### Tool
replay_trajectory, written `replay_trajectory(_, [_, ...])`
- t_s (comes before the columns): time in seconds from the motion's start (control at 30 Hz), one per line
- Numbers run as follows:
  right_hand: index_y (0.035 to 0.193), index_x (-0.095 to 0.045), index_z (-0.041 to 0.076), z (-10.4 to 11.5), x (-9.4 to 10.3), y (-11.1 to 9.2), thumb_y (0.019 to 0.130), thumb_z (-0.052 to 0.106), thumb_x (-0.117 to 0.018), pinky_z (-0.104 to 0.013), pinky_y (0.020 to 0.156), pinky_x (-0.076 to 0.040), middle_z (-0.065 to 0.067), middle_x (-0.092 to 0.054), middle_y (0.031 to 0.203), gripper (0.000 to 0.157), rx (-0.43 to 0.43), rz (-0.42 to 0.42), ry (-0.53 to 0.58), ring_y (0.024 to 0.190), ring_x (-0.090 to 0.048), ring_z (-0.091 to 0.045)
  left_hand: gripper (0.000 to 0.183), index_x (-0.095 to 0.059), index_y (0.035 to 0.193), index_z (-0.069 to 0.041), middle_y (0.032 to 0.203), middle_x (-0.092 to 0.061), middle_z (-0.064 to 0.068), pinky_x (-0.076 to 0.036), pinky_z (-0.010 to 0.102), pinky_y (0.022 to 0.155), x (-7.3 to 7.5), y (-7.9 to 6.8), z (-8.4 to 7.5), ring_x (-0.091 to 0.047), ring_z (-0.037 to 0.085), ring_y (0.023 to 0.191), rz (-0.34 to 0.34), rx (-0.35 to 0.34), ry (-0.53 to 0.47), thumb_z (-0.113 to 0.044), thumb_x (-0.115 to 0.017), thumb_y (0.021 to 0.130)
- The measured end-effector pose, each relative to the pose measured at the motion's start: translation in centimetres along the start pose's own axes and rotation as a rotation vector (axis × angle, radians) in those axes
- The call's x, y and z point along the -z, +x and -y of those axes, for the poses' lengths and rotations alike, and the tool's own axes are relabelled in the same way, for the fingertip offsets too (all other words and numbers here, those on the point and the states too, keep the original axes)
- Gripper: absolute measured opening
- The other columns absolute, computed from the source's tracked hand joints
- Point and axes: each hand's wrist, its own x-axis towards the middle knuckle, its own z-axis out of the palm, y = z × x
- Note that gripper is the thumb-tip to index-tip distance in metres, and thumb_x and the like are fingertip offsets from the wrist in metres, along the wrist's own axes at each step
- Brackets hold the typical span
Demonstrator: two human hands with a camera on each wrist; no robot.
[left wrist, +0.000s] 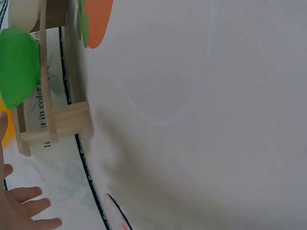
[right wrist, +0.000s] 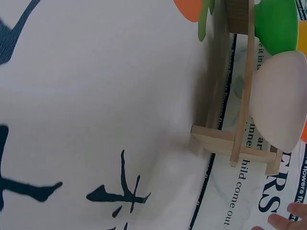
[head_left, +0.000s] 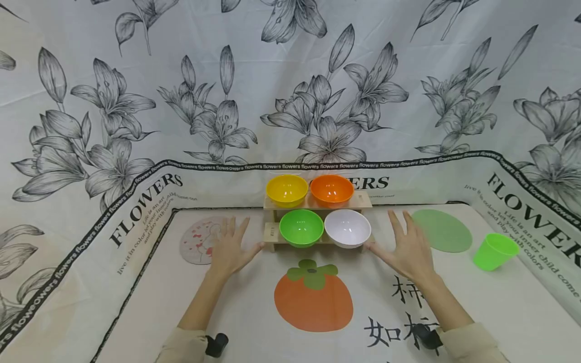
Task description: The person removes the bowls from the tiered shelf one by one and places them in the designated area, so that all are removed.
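A two-step wooden rack (head_left: 272, 233) carries a yellow bowl (head_left: 287, 191) and an orange bowl (head_left: 332, 191) on its upper step. On the lower step sit a green bowl (head_left: 301, 228) and a white bowl (head_left: 347, 229). My left hand (head_left: 230, 252), fingers spread, is beside the rack's left end, its thumb pointing at the rack. On the other side my right hand (head_left: 410, 252) is spread likewise, thumb tip close to the rack's right end. Neither hand holds anything. In the left wrist view the rack's wooden side (left wrist: 72, 117) shows near the fingers.
A bright green cup (head_left: 496, 251) stands at the right, beside a green oval mat (head_left: 442, 231). Behind the left hand lies a round pink-patterned mat (head_left: 199, 241). The tablecloth has a printed persimmon (head_left: 313, 302); a flower-patterned cloth (head_left: 317, 101) rises behind.
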Motion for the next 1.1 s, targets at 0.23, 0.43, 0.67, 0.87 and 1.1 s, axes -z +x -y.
replay_trajectory(0.23, [0.147, -0.025, 0.003, 0.8, -2.2, 0.7, 0.076, 0.046, -0.073, -0.073, 0.096, -0.033, -0.03, -0.029, 0.144, 0.097, 0.014, 0.13, 0.283, 0.129, -0.03, -0.048, 0.059, -0.053, 0.128, -0.003, 0.095, -0.069, 0.019, -0.056, 0.038, 0.062, -2.7, 0.7, -0.9, -0.065, 0.031, 0.079, 0.008, -0.024, -0.187, -0.042, -0.065, 0.085])
replay_trajectory(0.43, [0.146, -0.027, 0.0, 1.2, -3.9, 1.1, 0.073, 0.036, -0.079, -0.065, 0.098, -0.038, -0.027, -0.034, 0.142, 0.096, 0.032, 0.16, 0.466, 0.126, -0.035, -0.042, 0.057, -0.053, 0.128, 0.0, 0.121, -0.06, 0.022, -0.051, 0.05, 0.09, -4.7, 2.0, -1.2, -0.056, 0.038, 0.108, 0.057, -0.014, -0.34, -0.036, -0.065, 0.086])
replay_trajectory(0.67, [0.145, -0.03, 0.0, 1.1, -5.0, 1.3, 0.073, 0.032, -0.08, -0.052, 0.083, -0.05, -0.026, -0.038, 0.14, 0.093, -0.007, 0.169, 0.522, 0.11, -0.047, -0.037, 0.053, -0.051, 0.128, 0.006, 0.12, -0.058, 0.027, -0.052, 0.047, 0.09, -6.5, 2.8, -1.4, -0.057, 0.039, 0.106, 0.053, 0.05, -0.53, -0.024, -0.064, 0.087])
replay_trajectory(0.87, [0.144, -0.032, 0.004, 0.9, -5.2, 1.6, 0.075, 0.027, -0.079, -0.04, 0.078, -0.052, -0.025, -0.037, 0.141, 0.086, -0.089, 0.231, 0.6, 0.1, -0.052, -0.032, 0.05, -0.052, 0.128, 0.004, 0.127, -0.054, 0.025, -0.051, 0.048, 0.094, -7.6, 3.3, -1.3, -0.055, 0.039, 0.111, 0.034, 0.127, -0.671, -0.021, -0.065, 0.087])
replay_trajectory(1.1, [0.143, -0.031, -0.004, 1.9, -4.2, 1.6, 0.077, 0.016, -0.077, -0.042, 0.089, -0.054, -0.03, -0.03, 0.144, 0.082, -0.141, 0.273, 0.697, 0.112, -0.05, -0.04, 0.048, -0.053, 0.13, -0.002, 0.133, -0.053, 0.019, -0.05, 0.049, 0.092, -8.5, 3.5, -1.0, -0.056, 0.036, 0.107, 0.027, 0.201, -0.806, -0.023, -0.065, 0.088])
